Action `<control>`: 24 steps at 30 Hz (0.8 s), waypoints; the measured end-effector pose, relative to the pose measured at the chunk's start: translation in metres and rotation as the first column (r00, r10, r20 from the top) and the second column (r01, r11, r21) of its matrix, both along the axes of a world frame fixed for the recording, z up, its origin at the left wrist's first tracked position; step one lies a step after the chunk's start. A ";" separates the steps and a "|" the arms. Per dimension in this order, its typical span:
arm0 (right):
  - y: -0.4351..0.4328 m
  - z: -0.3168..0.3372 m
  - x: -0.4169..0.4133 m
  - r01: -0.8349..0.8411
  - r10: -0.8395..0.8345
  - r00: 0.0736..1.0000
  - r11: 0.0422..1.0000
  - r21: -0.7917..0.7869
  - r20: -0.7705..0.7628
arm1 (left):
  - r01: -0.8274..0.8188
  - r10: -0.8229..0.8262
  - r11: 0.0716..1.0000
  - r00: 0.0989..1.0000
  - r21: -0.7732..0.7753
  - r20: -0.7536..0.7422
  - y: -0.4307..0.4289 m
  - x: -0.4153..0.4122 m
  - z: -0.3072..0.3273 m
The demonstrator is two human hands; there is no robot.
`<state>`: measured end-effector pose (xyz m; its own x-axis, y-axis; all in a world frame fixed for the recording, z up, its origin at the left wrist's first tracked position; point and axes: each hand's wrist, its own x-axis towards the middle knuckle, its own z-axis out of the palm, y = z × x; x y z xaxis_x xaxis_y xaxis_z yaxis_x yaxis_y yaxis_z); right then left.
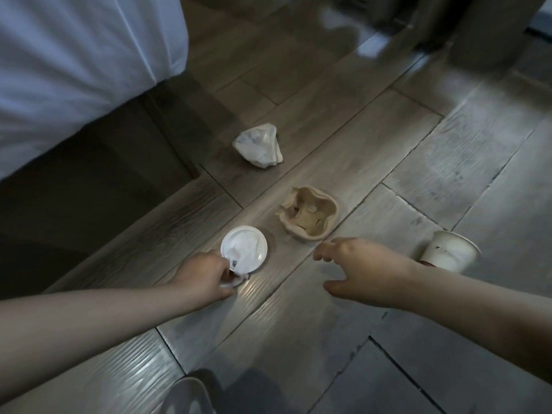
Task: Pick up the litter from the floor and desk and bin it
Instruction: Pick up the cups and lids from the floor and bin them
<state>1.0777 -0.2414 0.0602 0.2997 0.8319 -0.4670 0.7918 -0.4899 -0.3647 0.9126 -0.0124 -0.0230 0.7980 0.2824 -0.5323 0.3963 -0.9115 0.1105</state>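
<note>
Four pieces of litter lie on the wooden floor. My left hand [206, 276] pinches the near edge of a white plastic cup lid [245, 249]. Just right of the lid sits a crushed beige pulp cup carrier [309, 218]. My right hand [358, 270] hovers open just in front of the carrier, fingers spread, touching nothing. A crumpled white paper ball [260, 149] lies farther away. A white paper cup [448, 251] lies on its side to the right, partly behind my right wrist.
A bed with a white sheet [74, 70] and a dark base fills the left side. Dark furniture legs [478, 34] stand at the far right. My shoe [188, 395] shows at the bottom edge.
</note>
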 end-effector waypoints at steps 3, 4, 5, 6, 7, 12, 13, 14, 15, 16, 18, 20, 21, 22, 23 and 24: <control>0.000 -0.002 0.006 -0.010 0.011 1.000 1.000 -0.009 0.029 | 0.020 -0.020 0.999 1.000 0.031 0.011 0.003 0.000 -0.006; 0.000 -0.001 0.008 0.000 0.001 0.999 1.000 -0.012 0.034 | 0.011 -0.011 1.000 1.000 0.021 0.019 0.003 -0.001 -0.006; -0.001 0.000 0.010 0.016 -0.015 0.999 1.000 -0.010 0.039 | -0.001 0.001 1.000 1.000 0.012 0.025 0.002 -0.002 -0.004; -0.001 0.002 0.011 0.028 -0.027 0.999 1.000 -0.004 0.046 | -0.005 0.004 1.000 0.999 0.006 0.036 0.001 -0.003 -0.003; -0.002 0.003 0.011 0.031 -0.031 0.998 1.000 0.004 0.053 | -0.007 0.007 1.000 0.999 0.004 0.045 -0.001 -0.004 -0.002; -0.009 0.001 0.012 0.024 -0.024 0.999 1.000 0.008 0.048 | -0.098 0.102 0.995 0.985 -0.033 0.139 -0.002 -0.004 0.002; -0.010 0.001 0.013 0.023 -0.023 0.998 1.000 0.001 0.051 | -0.095 0.097 0.995 0.986 -0.021 0.139 -0.001 -0.004 0.002; -0.010 0.002 0.013 0.024 -0.023 0.998 1.000 -0.010 0.054 | -0.077 0.076 0.997 0.989 0.002 0.126 0.000 -0.005 0.002; -0.010 0.003 0.013 0.026 -0.025 0.998 1.000 -0.017 0.057 | -0.043 0.039 0.998 0.994 0.038 0.101 0.000 -0.005 0.002; -0.010 0.004 0.013 0.028 -0.027 0.998 0.999 -0.021 0.062 | -0.006 0.000 0.998 0.997 0.069 0.079 -0.001 -0.006 0.001; -0.011 0.005 0.012 0.029 -0.027 0.997 0.999 -0.022 0.066 | 0.048 -0.054 0.994 0.997 0.095 0.063 -0.003 -0.007 -0.003; -0.012 0.004 0.011 0.025 -0.023 0.998 0.999 -0.030 0.064 | 0.074 -0.080 0.993 0.995 0.093 0.060 -0.005 -0.006 -0.005; -0.013 0.003 0.011 0.024 -0.022 0.998 0.999 -0.036 0.064 | 0.081 -0.086 0.993 0.994 0.087 0.060 -0.006 -0.006 -0.007; -0.013 0.002 0.012 0.027 -0.025 0.998 0.999 -0.042 0.063 | 0.088 -0.093 0.993 0.994 0.076 0.062 -0.006 -0.006 -0.008; -0.014 0.002 0.013 0.033 -0.030 0.998 0.998 -0.047 0.063 | 0.103 -0.107 0.992 0.992 0.070 0.060 -0.007 -0.006 -0.010; -0.015 0.002 0.014 0.040 -0.037 0.997 0.998 -0.049 0.063 | 0.119 -0.123 0.991 0.990 0.065 0.064 -0.008 -0.008 -0.011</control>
<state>1.0917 -0.2564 0.0620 0.3610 0.7951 -0.4874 0.7925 -0.5370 -0.2891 0.9051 -0.0201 -0.0340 0.8619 0.2117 -0.4608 0.2761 -0.9581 0.0763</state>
